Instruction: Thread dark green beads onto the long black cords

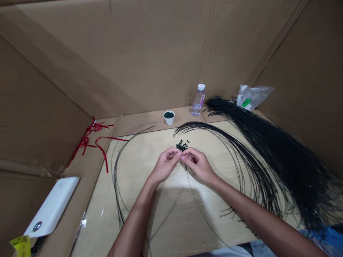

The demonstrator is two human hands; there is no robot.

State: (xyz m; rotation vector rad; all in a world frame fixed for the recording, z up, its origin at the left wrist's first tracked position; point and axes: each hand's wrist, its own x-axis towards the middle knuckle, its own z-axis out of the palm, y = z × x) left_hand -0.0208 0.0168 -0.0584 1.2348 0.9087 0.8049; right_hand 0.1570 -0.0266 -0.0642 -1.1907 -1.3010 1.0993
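Observation:
Near the middle of the table, my left hand and my right hand meet fingertip to fingertip, both closed in a pinch. From under the right fingers a thin dark cord trails down to the table's front edge, with a few small dark beads at its upper end. Whatever the left fingertips pinch is too small to make out. Just beyond the fingers lies a loose pile of dark green beads. A white cup filled with similar beads stands farther back.
Dark cords curve on the left and in a bundle on the right, beside a thick black bundle. A water bottle and plastic bag stand behind. Red ribbons and a white device lie left. Cardboard walls enclose the table.

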